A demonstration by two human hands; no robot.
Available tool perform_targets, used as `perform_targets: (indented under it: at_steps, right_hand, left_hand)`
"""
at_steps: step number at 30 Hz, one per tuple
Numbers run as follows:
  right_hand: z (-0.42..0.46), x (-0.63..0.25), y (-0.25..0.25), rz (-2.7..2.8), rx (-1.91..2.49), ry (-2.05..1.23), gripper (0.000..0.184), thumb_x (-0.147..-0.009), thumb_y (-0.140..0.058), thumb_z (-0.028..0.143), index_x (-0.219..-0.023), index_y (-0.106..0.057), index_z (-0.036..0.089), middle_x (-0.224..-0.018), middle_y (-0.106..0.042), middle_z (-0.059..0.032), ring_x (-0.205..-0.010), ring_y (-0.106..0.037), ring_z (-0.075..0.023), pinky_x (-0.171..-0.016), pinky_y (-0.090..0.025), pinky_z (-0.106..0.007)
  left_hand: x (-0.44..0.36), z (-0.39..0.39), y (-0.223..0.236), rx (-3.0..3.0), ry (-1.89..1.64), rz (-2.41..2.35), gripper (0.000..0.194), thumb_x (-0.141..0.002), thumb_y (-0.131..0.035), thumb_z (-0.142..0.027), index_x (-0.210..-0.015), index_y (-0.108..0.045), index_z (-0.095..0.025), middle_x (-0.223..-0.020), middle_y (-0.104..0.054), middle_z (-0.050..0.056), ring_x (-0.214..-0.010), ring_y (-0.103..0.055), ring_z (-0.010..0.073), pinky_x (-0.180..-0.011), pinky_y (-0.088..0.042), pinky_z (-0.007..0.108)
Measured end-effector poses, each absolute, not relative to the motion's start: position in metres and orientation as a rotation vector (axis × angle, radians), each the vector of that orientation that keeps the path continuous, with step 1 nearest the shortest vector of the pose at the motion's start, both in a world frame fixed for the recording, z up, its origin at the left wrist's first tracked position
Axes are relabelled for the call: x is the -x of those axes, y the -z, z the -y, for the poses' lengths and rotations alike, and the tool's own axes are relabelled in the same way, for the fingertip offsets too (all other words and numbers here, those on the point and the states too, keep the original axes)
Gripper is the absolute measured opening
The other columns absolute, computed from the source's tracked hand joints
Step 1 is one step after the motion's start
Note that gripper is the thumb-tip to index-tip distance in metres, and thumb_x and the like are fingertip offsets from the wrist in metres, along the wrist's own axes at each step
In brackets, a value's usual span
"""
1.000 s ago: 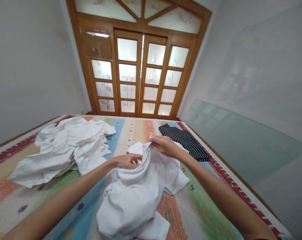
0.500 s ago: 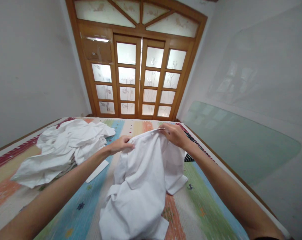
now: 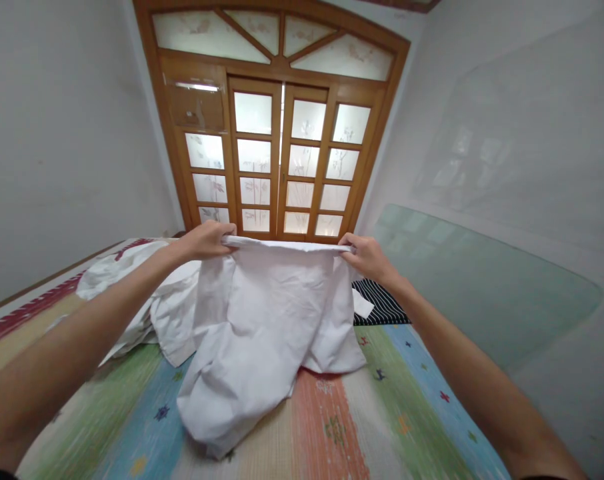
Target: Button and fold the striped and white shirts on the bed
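A white garment (image 3: pixel 267 313), which looks like a shirt, hangs stretched between my two hands above the bed. My left hand (image 3: pixel 209 240) is closed on one end of its top edge, with the fingers wrapped round the cloth. At the other end, my right hand (image 3: pixel 365 255) pinches the same edge. The edge runs nearly straight and level between them. The lower part droops in folds toward the bedding, its bottom left bunched nearest me. Whether it has sleeves I cannot make out.
Crumpled white clothes (image 3: pixel 169 313) lie in a pile on the left, partly behind my left forearm. A black striped cloth (image 3: pixel 382 303) with a small white piece (image 3: pixel 363 304) sits at the right. Colourful striped bedding (image 3: pixel 332 427) covers the bed. Beyond stand wooden glass doors (image 3: pixel 282 153).
My hands have moved apart and up, pulling the garment's top edge taut. The cloth has lifted, and more of the black striped cloth shows at the right.
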State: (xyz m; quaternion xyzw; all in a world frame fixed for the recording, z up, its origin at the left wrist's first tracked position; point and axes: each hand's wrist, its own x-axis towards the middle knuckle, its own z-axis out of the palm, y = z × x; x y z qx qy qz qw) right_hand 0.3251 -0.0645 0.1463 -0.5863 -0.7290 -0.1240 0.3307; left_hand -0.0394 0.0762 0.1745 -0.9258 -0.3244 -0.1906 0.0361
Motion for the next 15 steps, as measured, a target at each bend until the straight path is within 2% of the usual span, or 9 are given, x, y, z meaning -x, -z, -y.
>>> perform_targets:
  at_steps: [2,4,7,11,15]
  right_hand:
    - [0.062,-0.33,-0.155,1.857,1.48,0.134,0.015,-0.07,-0.053,0.018,-0.079,-0.066,0.017,-0.075,-0.069,-0.0027,-0.071,-0.061,-0.0175,-0.066,-0.042,-0.026]
    - [0.062,-0.336,-0.165,1.772,1.452,-0.055,0.015,-0.068,-0.056,0.021,-0.077,-0.068,0.016,-0.073,-0.068,-0.0016,-0.069,-0.061,-0.0164,-0.064,-0.044,-0.025]
    - [0.065,-0.345,-0.18,1.6,1.437,-0.203,0.017,-0.066,-0.066,0.028,-0.076,-0.07,0.016,-0.066,-0.066,-0.0004,-0.06,-0.058,-0.0145,-0.055,-0.043,-0.024]
    - [0.066,-0.356,-0.191,1.452,1.393,-0.124,0.025,-0.065,-0.073,0.038,-0.075,-0.07,0.016,-0.062,-0.062,0.0001,-0.057,-0.056,-0.015,-0.051,-0.041,-0.024]
    - [0.063,-0.361,-0.191,1.322,1.366,0.184,0.032,-0.076,-0.065,0.049,-0.071,-0.065,0.017,-0.063,-0.061,-0.0013,-0.061,-0.057,-0.0173,-0.052,-0.041,-0.026]
  left_hand:
    - [0.043,-0.082,-0.184,2.677,0.543,0.975,0.011,-0.068,-0.056,-0.022,-0.078,-0.06,-0.019,-0.083,-0.063,0.003,-0.079,-0.059,0.0202,-0.066,-0.042,0.026]
    - [0.046,-0.084,-0.195,2.525,0.631,0.993,0.018,-0.068,-0.054,-0.017,-0.084,-0.063,-0.019,-0.094,-0.064,0.006,-0.092,-0.059,0.0233,-0.074,-0.045,0.028]
    - [0.052,-0.084,-0.211,2.416,0.904,1.061,0.025,-0.068,-0.053,-0.016,-0.089,-0.067,-0.016,-0.095,-0.066,0.008,-0.093,-0.059,0.0229,-0.082,-0.045,0.03]
    - [0.057,-0.082,-0.218,2.417,1.429,1.266,0.032,-0.066,-0.055,-0.014,-0.094,-0.069,-0.01,-0.088,-0.069,0.004,-0.078,-0.058,0.0162,-0.077,-0.046,0.026]
    - [0.055,-0.082,-0.215,2.478,1.912,1.42,0.029,-0.068,-0.06,-0.02,-0.091,-0.068,-0.005,-0.082,-0.067,0.003,-0.072,-0.055,0.0129,-0.072,-0.048,0.024]
